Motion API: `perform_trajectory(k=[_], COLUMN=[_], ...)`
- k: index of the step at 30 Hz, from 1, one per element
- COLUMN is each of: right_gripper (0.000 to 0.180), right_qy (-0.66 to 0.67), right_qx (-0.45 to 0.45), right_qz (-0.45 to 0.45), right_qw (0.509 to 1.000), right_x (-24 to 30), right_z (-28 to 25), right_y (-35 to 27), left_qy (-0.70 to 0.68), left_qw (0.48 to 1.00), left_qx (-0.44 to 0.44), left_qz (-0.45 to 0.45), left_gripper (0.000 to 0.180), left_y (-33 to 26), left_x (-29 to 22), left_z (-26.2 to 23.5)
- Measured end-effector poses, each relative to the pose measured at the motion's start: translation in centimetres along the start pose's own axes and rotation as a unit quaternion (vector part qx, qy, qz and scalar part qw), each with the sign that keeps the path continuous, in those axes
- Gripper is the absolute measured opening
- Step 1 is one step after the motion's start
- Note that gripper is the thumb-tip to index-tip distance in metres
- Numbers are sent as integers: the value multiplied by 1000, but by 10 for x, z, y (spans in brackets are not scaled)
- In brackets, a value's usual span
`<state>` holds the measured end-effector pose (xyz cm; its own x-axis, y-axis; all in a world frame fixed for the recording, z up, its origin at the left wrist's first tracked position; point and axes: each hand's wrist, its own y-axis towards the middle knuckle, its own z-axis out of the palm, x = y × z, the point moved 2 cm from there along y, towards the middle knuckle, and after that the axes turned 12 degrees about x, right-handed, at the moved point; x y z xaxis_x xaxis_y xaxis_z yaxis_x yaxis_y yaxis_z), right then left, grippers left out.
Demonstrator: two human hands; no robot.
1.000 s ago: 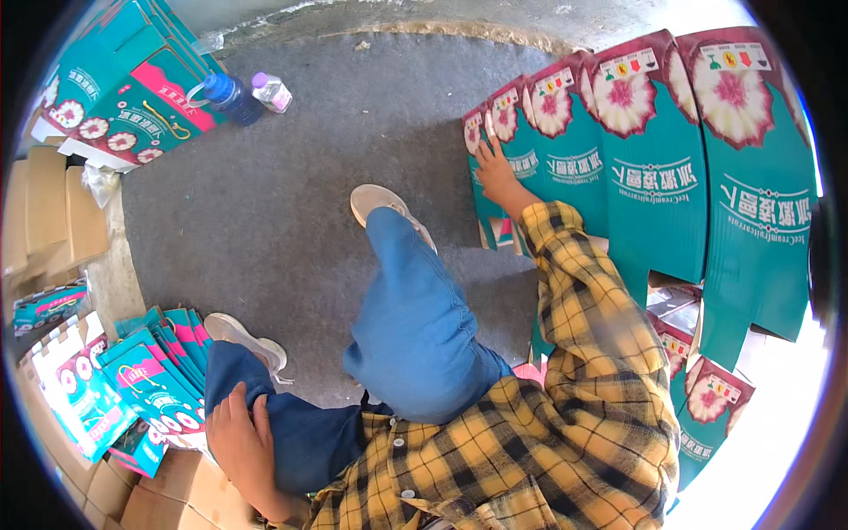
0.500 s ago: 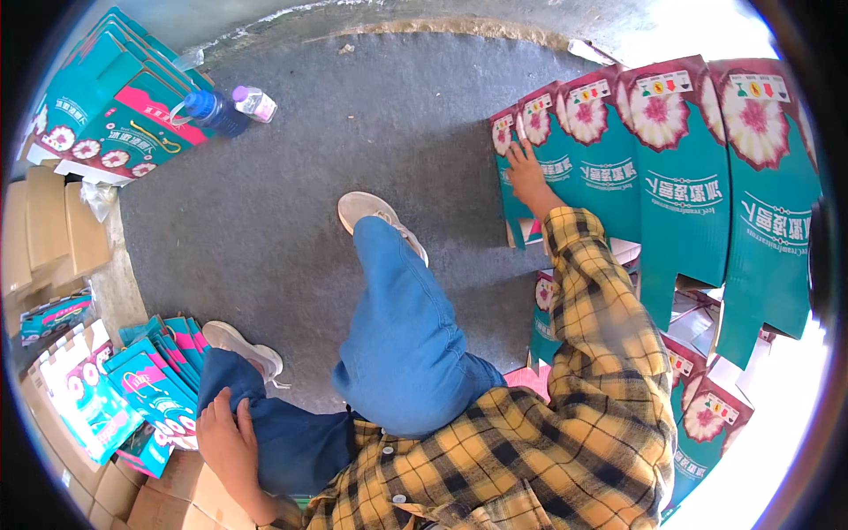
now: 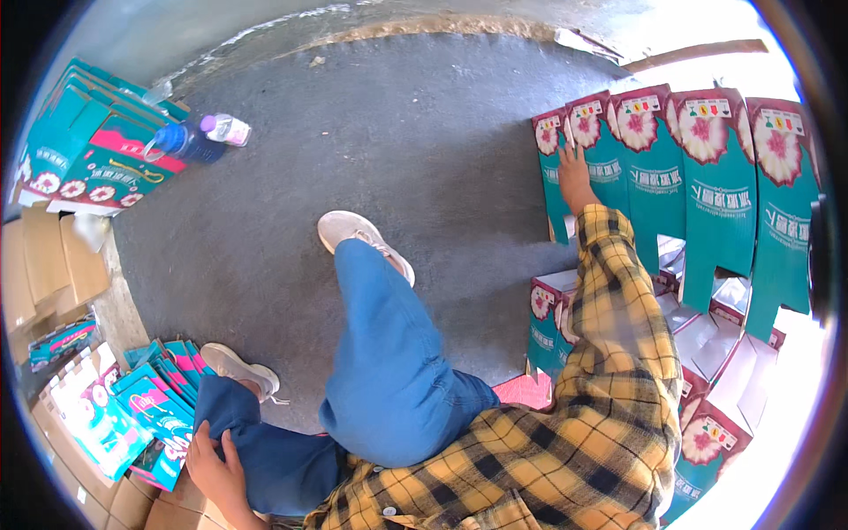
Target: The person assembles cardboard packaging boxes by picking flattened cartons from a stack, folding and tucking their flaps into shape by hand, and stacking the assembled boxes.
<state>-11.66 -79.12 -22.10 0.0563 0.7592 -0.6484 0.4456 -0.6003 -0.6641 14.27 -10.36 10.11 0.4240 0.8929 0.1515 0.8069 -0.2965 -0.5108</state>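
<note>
My right hand lies with outstretched fingers against the nearest end of a row of teal cartons. These tall cartons carry pictures of a white and purple-red flower-like shape, and the print on them is upside down. My arm hides part of the row's lower side. Below it, more cartons of the same kind stand with white inner flaps showing. My left hand rests on my left thigh, its fingers apart and nothing in it.
At the far left, folded teal and pink cartons stand beside a blue bottle and a clear bottle with a purple cap. Brown cardboard boxes line the left side, with flat teal packages near my left foot.
The row of cartons has shifted right along with my right hand, uncovering more of the cartons below. The whole view has turned slightly. My left hand stays on my thigh.
</note>
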Motion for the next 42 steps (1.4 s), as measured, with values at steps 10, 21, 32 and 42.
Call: perform_trajectory(k=[10, 21, 32, 42], right_gripper=[24, 64, 71, 59], right_qy=[12, 420, 195, 47], right_qx=[-58, -107, -266, -250], right_qz=[24, -238, -624, -657], right_qw=[998, 869, 708, 710], right_x=[-38, 55, 200, 170], right_z=[32, -213, -515, -474], right_y=[-18, -50, -401, -586], left_qy=[-8, -93, -231, -448], left_qw=[1000, 977, 893, 744], left_qx=[-16, -192, -364, -494], left_qz=[13, -26, -131, 45], left_gripper=[33, 31, 66, 40], left_y=[5, -62, -238, -242], left_x=[1, 59, 13, 42], left_z=[8, 22, 48, 86])
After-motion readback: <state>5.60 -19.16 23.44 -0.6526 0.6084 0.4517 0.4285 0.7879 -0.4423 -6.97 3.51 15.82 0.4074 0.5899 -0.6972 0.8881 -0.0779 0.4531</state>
